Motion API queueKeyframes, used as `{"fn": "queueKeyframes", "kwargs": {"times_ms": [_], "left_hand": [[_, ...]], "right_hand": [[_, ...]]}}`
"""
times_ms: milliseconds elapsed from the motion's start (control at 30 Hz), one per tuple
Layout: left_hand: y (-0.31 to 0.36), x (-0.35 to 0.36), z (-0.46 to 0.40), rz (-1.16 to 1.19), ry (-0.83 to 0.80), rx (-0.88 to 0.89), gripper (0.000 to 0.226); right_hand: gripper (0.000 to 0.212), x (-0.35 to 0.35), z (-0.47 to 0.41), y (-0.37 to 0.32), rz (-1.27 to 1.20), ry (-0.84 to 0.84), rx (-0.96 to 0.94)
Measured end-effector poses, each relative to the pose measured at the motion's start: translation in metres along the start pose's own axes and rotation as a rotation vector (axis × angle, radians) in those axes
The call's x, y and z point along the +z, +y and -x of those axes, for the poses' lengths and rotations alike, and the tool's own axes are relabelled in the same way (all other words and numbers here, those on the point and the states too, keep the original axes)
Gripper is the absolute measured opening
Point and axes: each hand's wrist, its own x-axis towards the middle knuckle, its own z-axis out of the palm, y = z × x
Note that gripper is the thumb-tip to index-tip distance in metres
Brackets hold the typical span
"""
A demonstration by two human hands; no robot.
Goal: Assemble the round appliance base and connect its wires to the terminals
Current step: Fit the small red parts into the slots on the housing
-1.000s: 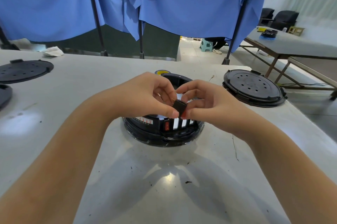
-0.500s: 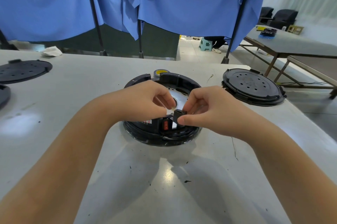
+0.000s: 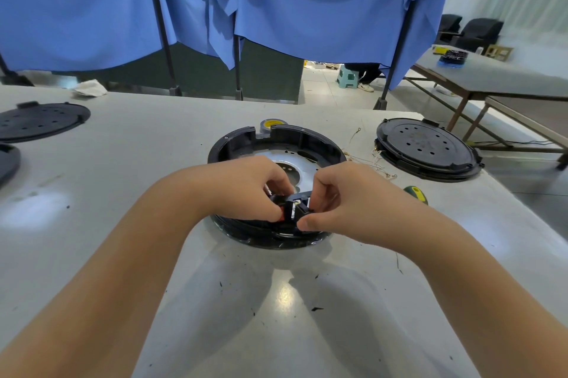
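The round black appliance base [image 3: 310,139] lies on the grey table [image 3: 153,162], with a shiny metal plate [image 3: 292,167] inside it. At its near rim sits a small black terminal block [image 3: 293,208] with white and red parts. My left hand [image 3: 246,187] pinches the block from the left. From the right, my right hand [image 3: 341,196] pinches it with thumb and curled fingers. Thin loose wires [image 3: 368,162] lie on the table right of the base. My fingers hide most of the block.
A black perforated round cover [image 3: 427,147] lies at the right, another [image 3: 40,121] at the far left. A green and yellow screwdriver handle [image 3: 416,193] shows beside my right wrist. A yellow tape roll [image 3: 270,124] sits behind the base. Blue curtains hang at the back.
Both hands have lowered the small black block from above the base down onto its near rim. The far side of the base is now uncovered.
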Motion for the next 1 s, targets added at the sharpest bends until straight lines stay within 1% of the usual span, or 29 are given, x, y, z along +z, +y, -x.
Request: {"fn": "queueKeyframes", "kwargs": {"times_ms": [167,400,667,833,1000], "left_hand": [[-0.0008,0.0003,-0.0012,-0.001,-0.004,-0.004,0.027],[-0.0006,0.0005,-0.0014,-0.021,-0.005,-0.013,0.043],[-0.0016,0.0028,-0.0028,-0.022,0.006,-0.014,0.042],[-0.0003,0.006,-0.0045,-0.047,0.02,-0.012,0.047],[0.0017,0.0081,-0.0063,-0.059,0.055,-0.006,0.045]], "right_hand": [[0.028,0.0057,-0.0014,0.0013,0.032,0.028,-0.025],[0.029,0.0094,-0.0033,-0.0002,0.039,0.061,-0.025],[0.029,0.0102,-0.0033,-0.0024,0.069,0.047,-0.028],[0.018,0.0075,-0.0056,-0.001,0.064,0.018,-0.039],[0.018,0.0085,-0.0056,-0.0013,0.148,0.056,-0.061]]}}
